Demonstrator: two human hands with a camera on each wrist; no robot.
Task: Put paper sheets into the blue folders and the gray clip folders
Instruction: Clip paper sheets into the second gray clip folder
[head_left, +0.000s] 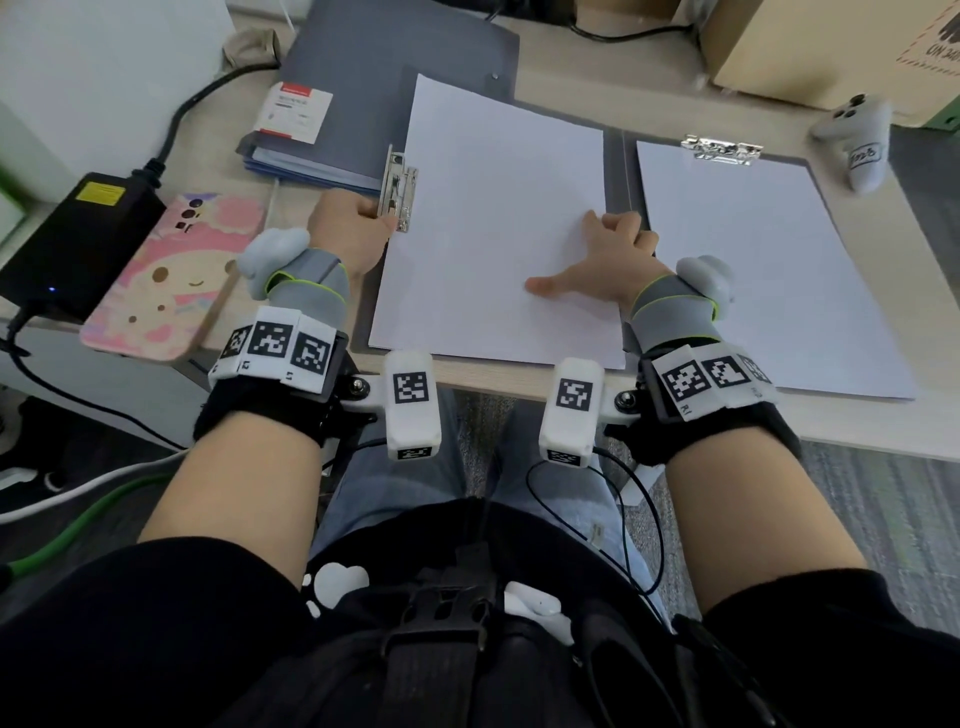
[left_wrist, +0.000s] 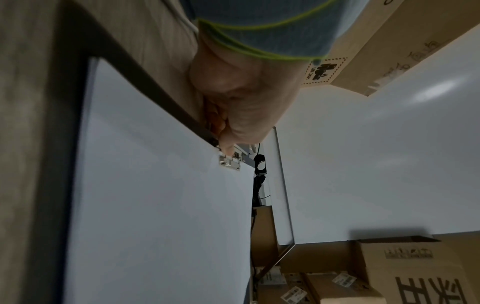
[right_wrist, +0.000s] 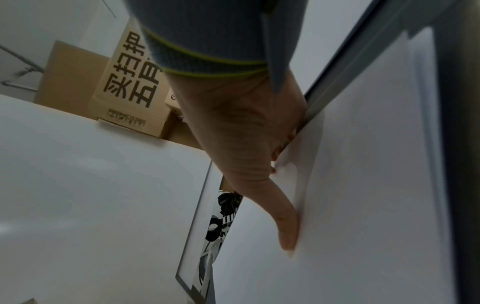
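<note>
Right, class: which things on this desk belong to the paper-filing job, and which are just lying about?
Job: gray clip folder, paper sheets, metal side clip, blue folders, left hand, right hand.
Lying about: phone, power adapter, white controller, cardboard box.

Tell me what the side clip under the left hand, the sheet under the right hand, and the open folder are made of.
Shiny silver side clip: looks like polished metal, with bright reflections. Plain white sheet: thin matte paper, lying flat with crisp edges. Open gray clip folder: probably plastic-covered board, a smooth dull surface; cannot tell for sure. Left hand pinches the clip; right hand presses the sheet.
</note>
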